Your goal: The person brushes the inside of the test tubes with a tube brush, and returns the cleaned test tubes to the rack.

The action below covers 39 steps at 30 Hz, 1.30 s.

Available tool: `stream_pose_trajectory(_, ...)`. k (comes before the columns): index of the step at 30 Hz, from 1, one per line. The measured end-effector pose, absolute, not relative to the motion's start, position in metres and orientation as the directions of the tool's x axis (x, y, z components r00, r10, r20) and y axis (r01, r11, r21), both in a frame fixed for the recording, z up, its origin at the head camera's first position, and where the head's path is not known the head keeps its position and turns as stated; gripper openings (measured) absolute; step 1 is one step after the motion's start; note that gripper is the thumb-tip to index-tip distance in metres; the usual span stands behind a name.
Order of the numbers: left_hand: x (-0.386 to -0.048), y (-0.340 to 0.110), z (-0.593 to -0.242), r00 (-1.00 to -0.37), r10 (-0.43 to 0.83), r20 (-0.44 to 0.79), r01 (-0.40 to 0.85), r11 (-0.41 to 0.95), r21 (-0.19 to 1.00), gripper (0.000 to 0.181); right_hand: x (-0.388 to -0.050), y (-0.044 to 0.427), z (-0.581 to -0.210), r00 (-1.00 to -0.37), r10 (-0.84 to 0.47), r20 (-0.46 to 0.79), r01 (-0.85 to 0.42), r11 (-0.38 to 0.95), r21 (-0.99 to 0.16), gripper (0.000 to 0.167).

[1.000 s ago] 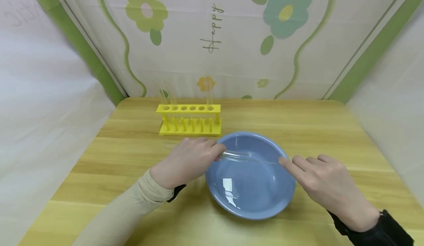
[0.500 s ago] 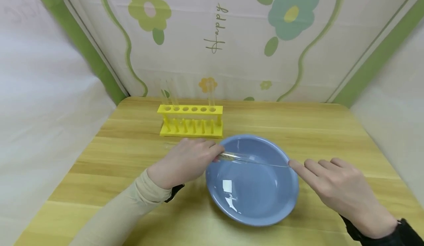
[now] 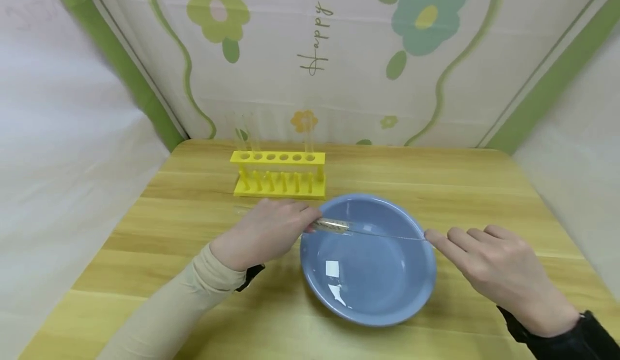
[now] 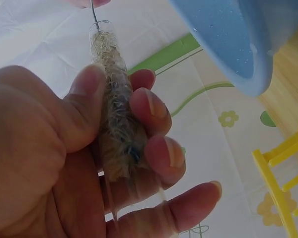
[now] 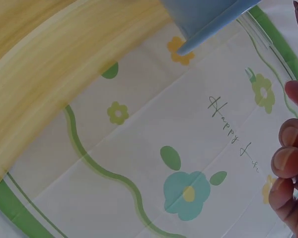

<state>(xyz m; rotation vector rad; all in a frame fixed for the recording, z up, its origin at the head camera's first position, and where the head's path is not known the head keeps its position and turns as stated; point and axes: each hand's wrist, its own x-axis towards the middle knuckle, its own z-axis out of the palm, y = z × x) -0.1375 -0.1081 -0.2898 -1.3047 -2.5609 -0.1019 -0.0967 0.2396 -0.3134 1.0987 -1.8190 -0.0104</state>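
My left hand grips a clear glass test tube, held almost level over the basin's left part. A test tube brush sits inside it. In the left wrist view, its pale bristles reach nearly to the tube's mouth, and thumb and fingers wrap the glass. A thin wire handle runs out of the mouth to the right. At the basin's right rim my right hand pinches the wire's end. The right wrist view shows only curled fingertips at its right edge. Below lies a blue basin with light reflections inside.
A yellow test tube rack stands behind the basin, to the left. Several clear tubes, among them one test tube at the right end, stand in its holes. The wooden table meets a flower-printed cloth at the back.
My right hand has moved right with the wire, mostly in the first half second. The bristles now show in the tube's mouth end, right of my left hand. The left hand shifted slightly left.
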Motion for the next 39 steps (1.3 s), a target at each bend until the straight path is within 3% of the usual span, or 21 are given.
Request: stream_pose_trajectory(39,-0.139,-0.110,-0.287,-0.576,0.784,0.230,0.801,0.598,-0.031,0.010,-0.090,0.256,-0.316,-0.153,-0.671,0.725,-0.679,0.605,0.416,0.039)
